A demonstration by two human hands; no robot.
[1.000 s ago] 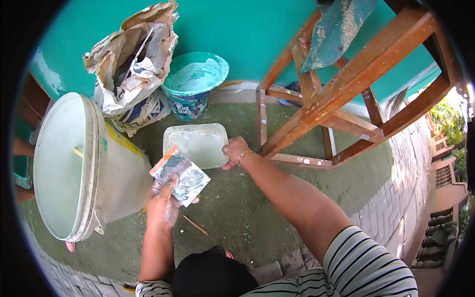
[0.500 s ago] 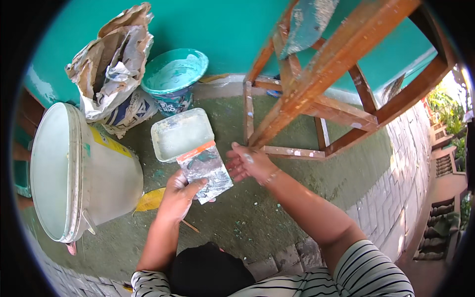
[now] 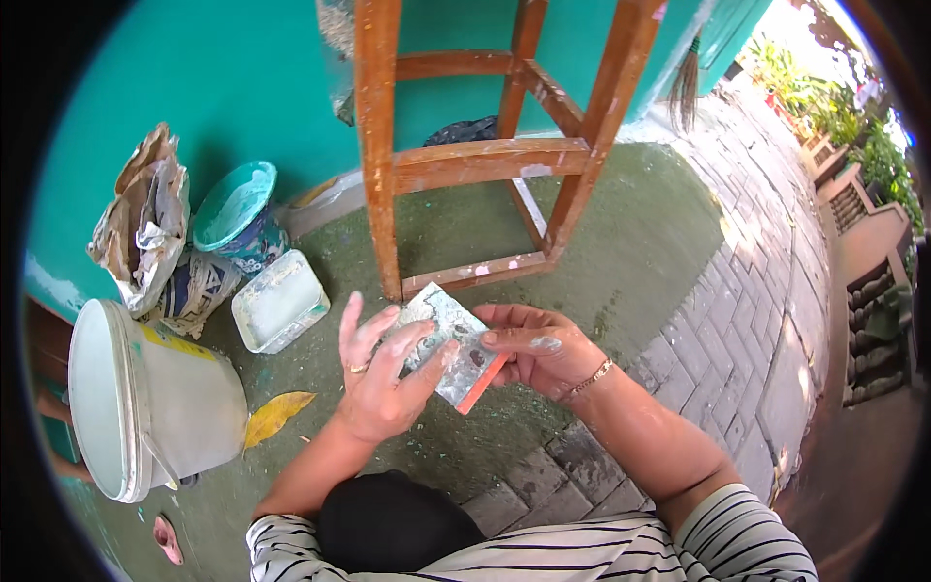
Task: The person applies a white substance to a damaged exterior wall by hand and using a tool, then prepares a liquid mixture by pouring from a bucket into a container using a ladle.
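My right hand (image 3: 555,357) pinches the edge of a flat, paint-smeared putty scraper (image 3: 469,351), thumb on top and fingers beneath. The scraper's orange edge points down toward the lower right. Pale grey and white residue covers its face. My left hand (image 3: 383,388) has its fingers spread over the scraper's left side, the fingertips at or close to its surface; whether they press on it I cannot tell. Whitish smears mark the fingers of both hands. To the left, a rectangular white tub (image 3: 281,303) with pale contents rests on the ground.
A large white bucket (image 3: 189,407) stands at the left, beside a yellow leaf (image 3: 277,418). Behind are a torn paper sack (image 3: 145,228) and a paint-coated teal pail (image 3: 236,209). A wooden stand (image 3: 485,165) rises ahead by the green wall (image 3: 242,78). Grey pavers (image 3: 718,330) lie right.
The scraper has passed from my left hand to my right and turned, its orange edge now at the lower right. My left fingers have spread. The view has swung right, away from the tub.
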